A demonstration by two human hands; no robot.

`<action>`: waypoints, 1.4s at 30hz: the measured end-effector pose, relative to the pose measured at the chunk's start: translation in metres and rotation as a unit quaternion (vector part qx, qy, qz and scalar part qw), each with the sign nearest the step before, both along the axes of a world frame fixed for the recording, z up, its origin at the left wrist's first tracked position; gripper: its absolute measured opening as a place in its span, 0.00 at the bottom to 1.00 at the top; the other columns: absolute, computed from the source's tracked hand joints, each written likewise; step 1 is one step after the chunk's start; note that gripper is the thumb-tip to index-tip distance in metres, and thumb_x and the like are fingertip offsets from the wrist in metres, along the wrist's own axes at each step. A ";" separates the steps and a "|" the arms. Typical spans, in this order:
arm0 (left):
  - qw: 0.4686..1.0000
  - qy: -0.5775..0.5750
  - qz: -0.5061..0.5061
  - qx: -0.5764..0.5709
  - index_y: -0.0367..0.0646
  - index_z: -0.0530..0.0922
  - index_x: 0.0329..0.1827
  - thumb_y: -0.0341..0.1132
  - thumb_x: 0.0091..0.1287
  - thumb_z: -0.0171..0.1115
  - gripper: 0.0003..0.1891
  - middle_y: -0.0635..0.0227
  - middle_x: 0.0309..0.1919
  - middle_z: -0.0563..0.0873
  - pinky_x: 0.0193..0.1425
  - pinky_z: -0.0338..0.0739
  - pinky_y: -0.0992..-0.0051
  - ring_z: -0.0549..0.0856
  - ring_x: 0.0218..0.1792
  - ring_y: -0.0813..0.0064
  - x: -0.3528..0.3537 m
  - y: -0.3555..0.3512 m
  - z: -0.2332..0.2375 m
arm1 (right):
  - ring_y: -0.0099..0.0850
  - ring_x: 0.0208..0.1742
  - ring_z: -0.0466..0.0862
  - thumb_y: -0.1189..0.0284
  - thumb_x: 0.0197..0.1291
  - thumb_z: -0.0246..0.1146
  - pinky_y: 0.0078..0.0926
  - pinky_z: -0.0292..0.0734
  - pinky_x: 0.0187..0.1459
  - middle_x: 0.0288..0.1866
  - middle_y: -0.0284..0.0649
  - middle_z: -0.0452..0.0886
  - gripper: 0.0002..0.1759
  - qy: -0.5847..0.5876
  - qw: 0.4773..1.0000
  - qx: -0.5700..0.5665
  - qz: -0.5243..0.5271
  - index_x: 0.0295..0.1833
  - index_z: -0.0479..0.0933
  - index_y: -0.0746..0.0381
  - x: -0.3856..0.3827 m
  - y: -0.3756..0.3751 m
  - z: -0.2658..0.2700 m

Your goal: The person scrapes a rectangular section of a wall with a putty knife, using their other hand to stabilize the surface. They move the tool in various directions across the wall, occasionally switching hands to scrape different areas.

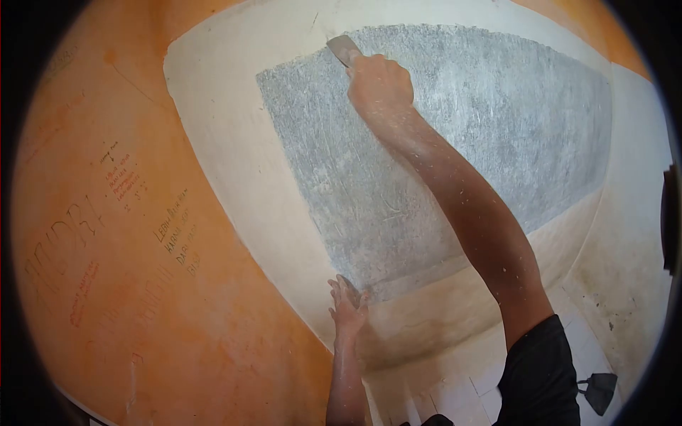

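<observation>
My right hand (381, 85) is raised high against the wall, closed around the handle of a metal scraper (343, 48). Its blade lies flat on the upper left edge of a grey scraped patch (483, 135). My left hand (347, 304) rests lower down with fingers spread, pressed on the wall at the bottom left corner of the grey patch. A small dark object sits under its fingers; I cannot tell what it is. Both forearms are dusted with white flecks.
Cream plaster (234, 149) borders the grey patch. An orange painted wall (121, 234) with handwritten scribbles fills the left side. White floor tiles (462, 390) lie below. A dark trowel-like tool (600, 392) lies on the floor at the lower right.
</observation>
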State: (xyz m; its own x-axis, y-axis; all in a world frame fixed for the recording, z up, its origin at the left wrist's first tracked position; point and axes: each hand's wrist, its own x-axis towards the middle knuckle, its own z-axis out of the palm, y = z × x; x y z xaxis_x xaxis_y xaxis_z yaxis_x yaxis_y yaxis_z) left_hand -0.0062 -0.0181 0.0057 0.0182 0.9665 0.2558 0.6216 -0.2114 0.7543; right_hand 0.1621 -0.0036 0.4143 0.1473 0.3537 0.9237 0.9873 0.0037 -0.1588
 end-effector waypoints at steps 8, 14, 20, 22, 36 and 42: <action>1.000 -0.009 -0.017 -0.021 0.49 0.40 0.85 0.50 0.68 0.65 0.50 0.50 0.84 0.44 0.75 0.43 0.29 0.45 0.82 0.43 0.010 -0.008 0.002 | 0.45 0.32 0.88 0.66 0.73 0.56 0.43 0.83 0.34 0.30 0.48 0.86 0.14 -0.025 0.999 0.008 0.033 0.54 0.84 0.57 0.012 -0.002 0.010; 1.000 -0.016 0.001 -0.012 0.49 0.42 0.85 0.50 0.69 0.64 0.49 0.50 0.83 0.45 0.75 0.44 0.29 0.46 0.82 0.44 0.005 -0.015 -0.009 | 0.43 0.33 0.89 0.67 0.73 0.56 0.41 0.84 0.34 0.31 0.49 0.86 0.15 -0.032 0.999 -0.022 0.020 0.55 0.83 0.62 -0.016 -0.024 0.005; 0.992 -0.067 0.011 0.109 0.44 0.45 0.84 0.48 0.70 0.63 0.47 0.47 0.83 0.46 0.78 0.44 0.34 0.47 0.82 0.43 -0.018 -0.010 0.008 | 0.39 0.36 0.91 0.77 0.60 0.65 0.32 0.87 0.35 0.32 0.48 0.88 0.04 0.007 0.999 0.003 0.041 0.36 0.86 0.63 -0.014 -0.018 -0.010; 0.977 -0.104 0.005 0.187 0.40 0.48 0.83 0.46 0.70 0.64 0.46 0.41 0.81 0.46 0.79 0.43 0.36 0.46 0.82 0.41 -0.026 -0.006 0.040 | 0.40 0.36 0.91 0.77 0.60 0.65 0.31 0.87 0.34 0.32 0.48 0.88 0.05 0.022 0.998 0.017 0.059 0.36 0.86 0.63 -0.019 -0.020 -0.001; 0.880 0.099 0.212 0.414 0.40 0.53 0.83 0.46 0.78 0.43 0.34 0.40 0.82 0.43 0.77 0.30 0.33 0.39 0.82 0.41 -0.018 0.095 0.124 | 0.40 0.37 0.91 0.79 0.62 0.62 0.33 0.87 0.33 0.32 0.48 0.88 0.06 0.013 0.999 -0.007 0.032 0.42 0.83 0.67 -0.010 -0.016 -0.015; 0.845 0.127 0.255 0.453 0.40 0.59 0.81 0.44 0.78 0.41 0.31 0.42 0.82 0.47 0.77 0.30 0.34 0.43 0.82 0.43 -0.017 0.107 0.115 | 0.40 0.35 0.91 0.80 0.62 0.61 0.32 0.87 0.34 0.31 0.48 0.88 0.08 -0.001 1.000 0.008 0.019 0.43 0.85 0.66 -0.015 -0.018 -0.005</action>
